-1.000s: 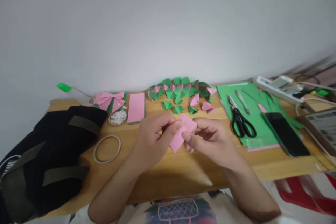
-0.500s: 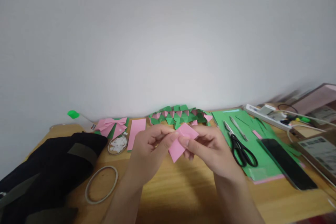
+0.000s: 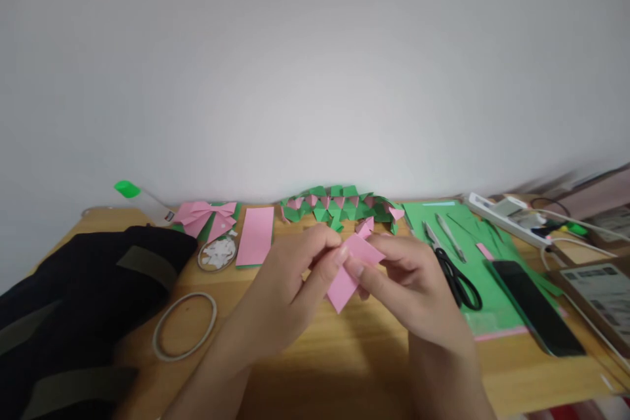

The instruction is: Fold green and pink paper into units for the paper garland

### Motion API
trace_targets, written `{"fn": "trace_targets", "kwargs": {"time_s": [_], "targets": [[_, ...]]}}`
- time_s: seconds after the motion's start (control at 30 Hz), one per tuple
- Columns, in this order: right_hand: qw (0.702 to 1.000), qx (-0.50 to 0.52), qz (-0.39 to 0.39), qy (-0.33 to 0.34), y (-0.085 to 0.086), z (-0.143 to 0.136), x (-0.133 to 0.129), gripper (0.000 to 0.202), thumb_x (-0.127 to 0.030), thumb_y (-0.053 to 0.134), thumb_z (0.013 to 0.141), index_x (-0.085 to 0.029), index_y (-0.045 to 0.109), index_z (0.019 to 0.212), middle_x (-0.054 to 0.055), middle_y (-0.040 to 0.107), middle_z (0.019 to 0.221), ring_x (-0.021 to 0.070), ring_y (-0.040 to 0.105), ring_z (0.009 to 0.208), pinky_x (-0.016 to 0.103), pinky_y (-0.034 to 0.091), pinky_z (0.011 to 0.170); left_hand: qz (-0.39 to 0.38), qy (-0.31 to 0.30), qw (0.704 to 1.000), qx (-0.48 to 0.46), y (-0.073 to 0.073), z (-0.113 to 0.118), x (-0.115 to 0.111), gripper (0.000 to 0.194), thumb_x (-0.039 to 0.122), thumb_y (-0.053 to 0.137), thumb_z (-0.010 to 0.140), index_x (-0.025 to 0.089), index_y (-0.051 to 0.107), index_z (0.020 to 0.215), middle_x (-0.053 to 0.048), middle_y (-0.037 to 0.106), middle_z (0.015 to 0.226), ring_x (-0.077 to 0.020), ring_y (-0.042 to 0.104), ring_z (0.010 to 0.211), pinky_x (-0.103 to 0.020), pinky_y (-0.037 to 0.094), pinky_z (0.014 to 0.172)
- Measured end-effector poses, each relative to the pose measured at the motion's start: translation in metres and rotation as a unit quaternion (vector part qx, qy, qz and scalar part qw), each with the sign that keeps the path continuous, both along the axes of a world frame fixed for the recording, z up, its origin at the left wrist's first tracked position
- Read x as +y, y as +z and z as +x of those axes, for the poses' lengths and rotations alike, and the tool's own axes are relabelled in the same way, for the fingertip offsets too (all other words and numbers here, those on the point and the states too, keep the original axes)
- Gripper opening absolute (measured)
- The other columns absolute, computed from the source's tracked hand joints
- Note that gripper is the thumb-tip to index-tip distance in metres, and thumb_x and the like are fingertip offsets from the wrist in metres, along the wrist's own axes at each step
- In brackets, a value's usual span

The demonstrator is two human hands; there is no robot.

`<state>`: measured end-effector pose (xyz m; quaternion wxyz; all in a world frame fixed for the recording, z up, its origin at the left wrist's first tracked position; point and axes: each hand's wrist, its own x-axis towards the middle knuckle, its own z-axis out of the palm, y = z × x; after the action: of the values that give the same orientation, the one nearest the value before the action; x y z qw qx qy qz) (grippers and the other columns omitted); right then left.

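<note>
A folded piece of pink paper (image 3: pixel 343 290) is held above the wooden table between both hands, its lower corner pointing down. My left hand (image 3: pixel 300 289) pinches its left side between thumb and fingers. From the other side, my right hand (image 3: pixel 411 285) grips it, with the thumb pressed on the front face close to the left thumb. Some fingers of both hands are hidden behind the paper. Just behind the hands sits a row of folded green and pink paper pieces (image 3: pixel 339 203), and a small folded pink piece (image 3: pixel 365 227) lies close to it.
Left: black cloth (image 3: pixel 98 289), a tape ring (image 3: pixel 184 327), white scraps (image 3: pixel 220 252), a pink bow-like paper (image 3: pixel 207 216) and a pink paper stack (image 3: pixel 255 236). Right: green sheets (image 3: pixel 428 213), black-handled scissors (image 3: pixel 457 279), a pen-like tool (image 3: pixel 450 237), a phone (image 3: pixel 534 305) and a power strip (image 3: pixel 509 220).
Both hands and the pink paper have shifted slightly to the right in view. The thumbs now sit closer together on the paper. The camera view has tilted a little.
</note>
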<state>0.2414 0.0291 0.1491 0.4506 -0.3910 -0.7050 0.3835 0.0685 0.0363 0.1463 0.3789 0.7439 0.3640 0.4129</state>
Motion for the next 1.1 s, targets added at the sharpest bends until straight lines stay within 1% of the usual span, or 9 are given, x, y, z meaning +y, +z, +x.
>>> {"fn": "trace_targets", "kwargs": {"time_s": [0.17, 0.3, 0.47, 0.57, 0.67, 0.83, 0.9, 1.0, 1.1], "targets": [[0.998, 0.038, -0.019, 0.038, 0.001, -0.004, -0.003, 0.03, -0.02, 0.061, 0.087, -0.018, 0.056, 0.058, -0.004, 0.052, 0.051, 0.0087, 0.045, 0.047, 0.024, 0.033, 0.044, -0.018, -0.025, 0.999, -0.044, 0.003, -0.001, -0.002, 0.03, 0.021, 0.042, 0.099, 0.018, 0.045, 0.069, 0.007, 0.041, 0.06, -0.006, 0.038, 0.054, -0.021, 0.031, 0.05], [0.997, 0.062, -0.027, 0.044, 0.002, -0.006, -0.006, 0.029, -0.019, 0.06, 0.088, -0.018, 0.056, 0.059, -0.003, 0.052, 0.052, 0.0078, 0.045, 0.048, 0.022, 0.032, 0.043, 0.011, -0.017, 0.999, -0.048, 0.006, 0.002, -0.005, 0.029, 0.015, 0.043, 0.097, 0.018, 0.044, 0.068, 0.008, 0.042, 0.057, -0.0043, 0.038, 0.051, -0.019, 0.029, 0.047], [0.998, 0.065, 0.001, 0.002, 0.003, -0.009, -0.008, 0.028, -0.017, 0.062, 0.087, -0.017, 0.057, 0.059, -0.004, 0.053, 0.053, 0.0067, 0.046, 0.048, 0.021, 0.035, 0.044, 0.074, 0.048, 0.994, -0.064, 0.005, 0.007, -0.008, 0.025, 0.01, 0.05, 0.093, 0.019, 0.052, 0.069, 0.009, 0.053, 0.058, -0.0026, 0.045, 0.051, -0.015, 0.031, 0.045], [0.998, 0.048, 0.034, -0.034, 0.002, -0.011, -0.007, 0.031, -0.017, 0.063, 0.086, -0.016, 0.055, 0.055, -0.004, 0.051, 0.05, 0.0058, 0.045, 0.048, 0.02, 0.033, 0.044, 0.068, 0.099, 0.988, -0.093, 0.002, 0.009, -0.007, 0.023, 0.005, 0.058, 0.087, 0.02, 0.057, 0.069, 0.011, 0.058, 0.055, -0.0012, 0.047, 0.047, -0.012, 0.034, 0.044], [0.997, 0.057, 0.026, -0.045, 0.0, -0.011, -0.007, 0.03, -0.019, 0.061, 0.089, -0.016, 0.058, 0.059, -0.004, 0.054, 0.052, 0.0061, 0.048, 0.049, 0.02, 0.036, 0.045, 0.045, 0.125, 0.984, -0.12, -0.001, 0.009, -0.004, 0.02, 0.01, 0.062, 0.086, 0.021, 0.062, 0.07, 0.011, 0.058, 0.054, -0.001, 0.049, 0.045, -0.01, 0.037, 0.046], [0.992, 0.106, 0.009, -0.062, -0.001, -0.009, -0.007, 0.023, -0.019, 0.061, 0.09, -0.018, 0.065, 0.067, -0.004, 0.06, 0.057, 0.006, 0.053, 0.051, 0.019, 0.041, 0.047, -0.068, 0.035, 0.984, -0.163, 0.001, 0.01, -0.001, 0.019, 0.018, 0.061, 0.089, 0.02, 0.065, 0.071, 0.007, 0.064, 0.061, -0.003, 0.06, 0.055, -0.009, 0.045, 0.051], [0.992, 0.113, 0.006, -0.057, -0.001, -0.008, -0.006, 0.02, -0.019, 0.063, 0.089, -0.019, 0.066, 0.069, -0.004, 0.061, 0.058, 0.0061, 0.053, 0.051, 0.019, 0.042, 0.048, -0.1, 0.027, 0.976, -0.193, 0.002, 0.01, -0.001, 0.019, 0.018, 0.06, 0.09, 0.02, 0.066, 0.072, 0.006, 0.066, 0.063, -0.0038, 0.061, 0.056, -0.01, 0.047, 0.053], [0.987, 0.162, -0.002, -0.014, -0.003, -0.006, -0.001, 0.023, -0.027, 0.059, 0.093, -0.019, 0.069, 0.074, -0.001, 0.064, 0.062, 0.0095, 0.058, 0.057, 0.023, 0.046, 0.054, -0.146, 0.019, 0.958, -0.245, 0.003, 0.009, 0.0, 0.021, 0.018, 0.061, 0.09, 0.019, 0.067, 0.071, 0.006, 0.065, 0.059, -0.004, 0.059, 0.052, -0.011, 0.046, 0.051], [0.966, 0.249, -0.043, 0.058, -0.006, -0.004, 0.004, 0.035, -0.035, 0.046, 0.099, -0.02, 0.071, 0.08, 0.001, 0.064, 0.063, 0.0133, 0.06, 0.06, 0.028, 0.049, 0.058, -0.21, -0.049, 0.926, -0.309, 0.002, 0.01, 0.001, 0.022, 0.021, 0.059, 0.093, 0.02, 0.066, 0.072, 0.004, 0.066, 0.058, -0.0072, 0.061, 0.051, -0.016, 0.049, 0.051]]}}
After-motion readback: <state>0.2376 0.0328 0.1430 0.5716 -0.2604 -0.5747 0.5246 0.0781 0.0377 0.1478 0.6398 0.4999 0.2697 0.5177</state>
